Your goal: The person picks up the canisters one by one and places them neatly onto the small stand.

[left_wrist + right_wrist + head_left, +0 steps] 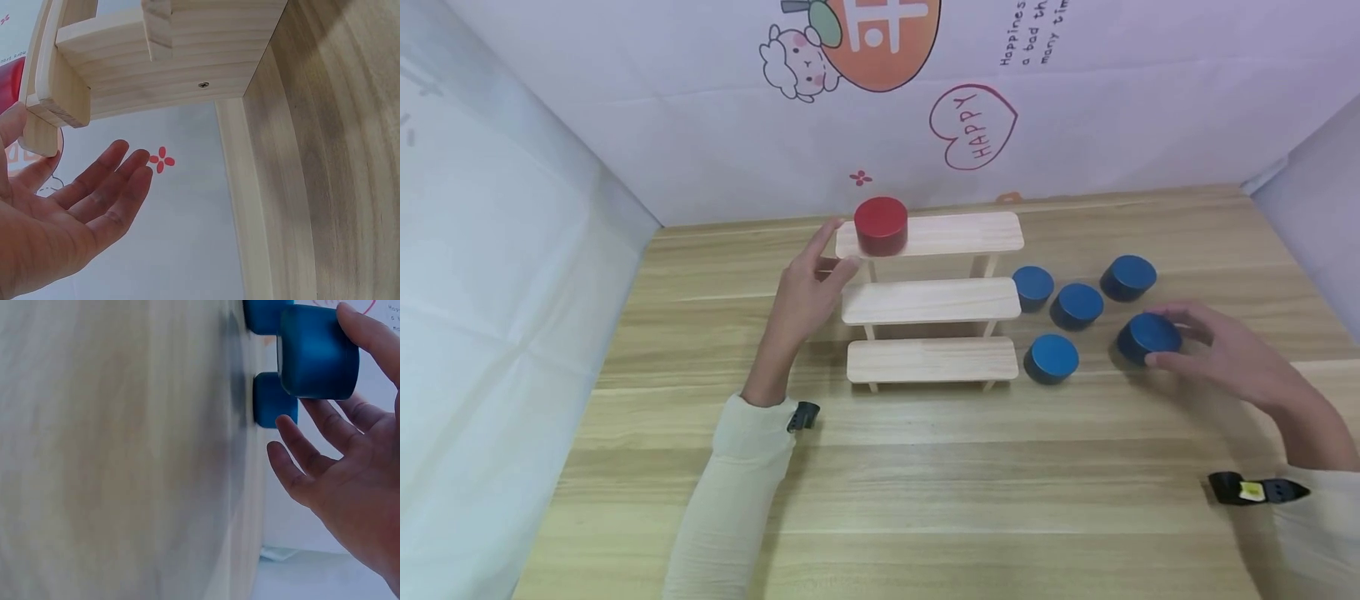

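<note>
At the right of the frame, the right hand (1236, 357) has its grip closed on a blue cylinder (1148, 337), thumb on one side and fingers opposite; from the right wrist view I read the piece as just clear of the table (925, 483). Four other blue cylinders (1052, 358) stand up and left of it. Near the centre, the left hand (801, 293) holds the left end of the wooden rack's top shelf (962, 235) between thumb and forefinger, other fingers loose, beside a red cylinder (882, 227).

I'd judge the blue piece rigid and fairly light, not fragile, but its smooth, glossy coat could slip under dry fingertips. I'd take it across the curved wall at mid-height, pads squarely opposed, leaving both flat faces free.
</note>
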`<state>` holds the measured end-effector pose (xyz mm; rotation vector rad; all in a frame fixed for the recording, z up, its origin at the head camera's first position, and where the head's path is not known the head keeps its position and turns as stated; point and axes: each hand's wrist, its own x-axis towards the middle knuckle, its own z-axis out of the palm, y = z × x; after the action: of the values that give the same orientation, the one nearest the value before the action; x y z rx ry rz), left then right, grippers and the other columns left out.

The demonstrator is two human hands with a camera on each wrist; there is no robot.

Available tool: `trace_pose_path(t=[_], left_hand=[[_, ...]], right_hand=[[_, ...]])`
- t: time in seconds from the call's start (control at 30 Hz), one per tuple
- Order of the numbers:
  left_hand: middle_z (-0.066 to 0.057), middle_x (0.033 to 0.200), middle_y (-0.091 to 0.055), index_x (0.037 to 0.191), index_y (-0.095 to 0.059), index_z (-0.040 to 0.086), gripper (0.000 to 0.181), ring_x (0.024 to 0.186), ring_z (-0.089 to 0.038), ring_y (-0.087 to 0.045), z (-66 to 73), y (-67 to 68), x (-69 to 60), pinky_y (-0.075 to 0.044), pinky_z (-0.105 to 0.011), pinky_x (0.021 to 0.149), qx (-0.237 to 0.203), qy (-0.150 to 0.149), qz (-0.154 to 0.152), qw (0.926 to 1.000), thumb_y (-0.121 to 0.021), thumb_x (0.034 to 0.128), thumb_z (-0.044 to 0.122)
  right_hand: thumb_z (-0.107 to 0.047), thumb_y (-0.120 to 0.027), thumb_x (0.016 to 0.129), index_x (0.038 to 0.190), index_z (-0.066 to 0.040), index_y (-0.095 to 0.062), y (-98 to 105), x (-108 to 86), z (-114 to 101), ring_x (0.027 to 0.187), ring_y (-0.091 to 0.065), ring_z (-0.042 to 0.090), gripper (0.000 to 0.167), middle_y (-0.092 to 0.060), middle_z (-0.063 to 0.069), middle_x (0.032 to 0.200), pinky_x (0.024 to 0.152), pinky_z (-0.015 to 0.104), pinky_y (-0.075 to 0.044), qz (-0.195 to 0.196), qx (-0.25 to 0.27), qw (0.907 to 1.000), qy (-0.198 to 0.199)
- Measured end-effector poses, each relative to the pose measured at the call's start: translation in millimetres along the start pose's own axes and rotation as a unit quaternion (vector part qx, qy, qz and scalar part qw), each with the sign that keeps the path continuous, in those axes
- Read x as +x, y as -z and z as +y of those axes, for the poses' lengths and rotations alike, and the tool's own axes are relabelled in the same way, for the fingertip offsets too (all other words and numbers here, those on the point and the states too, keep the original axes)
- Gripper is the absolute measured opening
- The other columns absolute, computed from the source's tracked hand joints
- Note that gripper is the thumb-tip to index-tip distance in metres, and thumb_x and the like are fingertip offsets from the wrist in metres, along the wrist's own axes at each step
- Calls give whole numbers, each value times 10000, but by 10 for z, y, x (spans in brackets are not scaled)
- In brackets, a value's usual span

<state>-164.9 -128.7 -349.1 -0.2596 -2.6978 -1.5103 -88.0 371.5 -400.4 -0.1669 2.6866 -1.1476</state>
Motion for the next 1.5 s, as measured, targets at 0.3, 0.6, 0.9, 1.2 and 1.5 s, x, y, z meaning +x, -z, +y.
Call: trace_pose_path(t=[0.3,0.6,0.9,1.2,1.5], left_hand=[[-87,1363,-587,1548,-389,280,598,1105,-239,-633,8,-9,-7,-502,-470,905,-59,-7,22,10000,-600,996,372],[-105,1288,-626,1545,-394,284,590,1067,-231,-647,12,-8,-22,-498,-474,905,-146,-10,51,9999,-597,997,367],[-102,1275,-625,1551,-388,275,601,1042,-231,-649,-1,-27,-13,-518,-464,860,-196,-20,11,9998,-600,996,368],[-103,1229,-644,1549,-383,314,593,1044,-224,-645,-20,-30,-19,-508,-476,876,-195,14,48,9998,-593,998,379],[-95,1202,-658,1545,-389,308,589,1039,-219,-648,-24,-37,-18,-502,-478,883,-226,-29,63,9997,-593,997,377]], right_hand=[[-137,-726,927,1424,-43,-443,-37,51,-190,1376,-339,416,580,-433,99,1404,1064,159,-285,192,124,9995,229],[-158,-738,922,1440,-78,-440,-26,56,-545,1362,-338,487,603,-393,140,1456,912,57,-282,330,106,9988,342],[-201,-754,916,1440,-121,-455,-29,67,-765,1359,-361,490,608,-400,129,1470,1056,280,-306,420,102,9989,181],[-150,-789,880,1400,-129,-523,-64,131,-1015,1161,-448,-69,584,-525,-14,1324,943,85,-309,606,31,9944,862],[-131,-781,880,1412,-78,-504,-70,193,-1207,1280,-474,263,603,-539,75,1313,927,69,-311,634,-2,9938,909]])
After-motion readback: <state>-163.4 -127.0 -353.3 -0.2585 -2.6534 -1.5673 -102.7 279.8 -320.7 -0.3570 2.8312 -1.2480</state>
